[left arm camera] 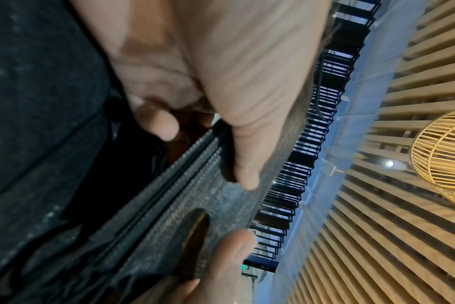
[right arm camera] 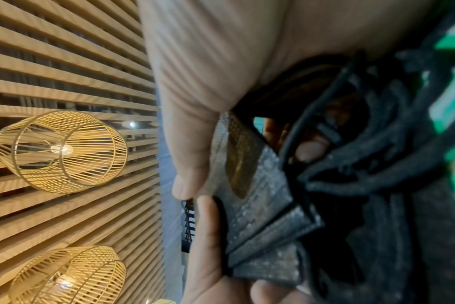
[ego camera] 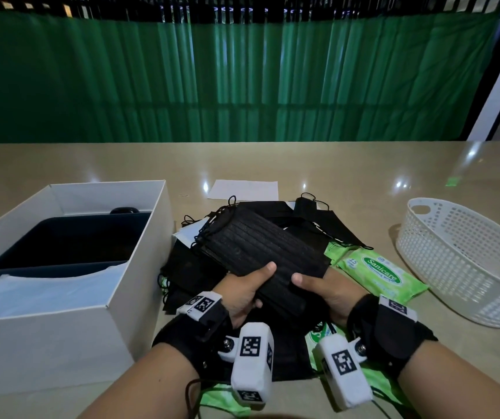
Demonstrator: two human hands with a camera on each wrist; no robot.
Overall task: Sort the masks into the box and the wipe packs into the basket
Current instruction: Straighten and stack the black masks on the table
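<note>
A stack of black pleated masks (ego camera: 257,246) is lifted above the pile at the table's middle. My left hand (ego camera: 247,290) and right hand (ego camera: 322,290) both grip its near end, thumbs on top, fingers underneath. The left wrist view shows the stack's edge (left arm camera: 195,197) pinched between thumb and fingers; the right wrist view shows the same stack (right arm camera: 257,216) with dangling ear loops. More loose black masks (ego camera: 318,219) lie beneath. A green wipe pack (ego camera: 381,273) lies right of the pile, and another wipe pack (ego camera: 318,335) peeks out under my wrists. The white box (ego camera: 140,237) stands left, the white basket (ego camera: 466,258) right.
Inside the box sits a dark blue tray (ego camera: 70,240) and white padding. A white sheet of paper (ego camera: 242,189) lies behind the pile. A green curtain (ego camera: 242,80) hangs beyond the table's far edge. Bare tabletop (ego camera: 348,173) stretches behind the pile and basket.
</note>
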